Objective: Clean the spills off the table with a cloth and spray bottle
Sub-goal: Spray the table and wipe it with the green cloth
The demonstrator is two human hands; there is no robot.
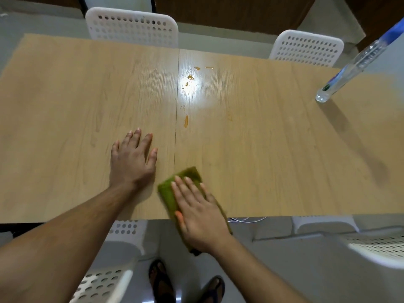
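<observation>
- The right hand (200,212) lies flat on a green cloth (169,193) at the near edge of the wooden table (65,106), fingers straight and slightly spread, pressing the cloth down rather than pinching it.
- Part of the cloth hangs off the near edge under the wrist.
- The left hand (131,159) rests palm-down on the bare tabletop just left of the cloth, fingers spread and straight, holding nothing.
- Orange-brown spills (190,77) dot the middle of the table along the seam, farther away than both hands; one streak (186,121) sits nearest the hands.
- A clear spray bottle (347,73) with a blue top stands at the far right of the table, well apart from the hands.
- Two white perforated chairs (131,27) stand along the far side.
</observation>
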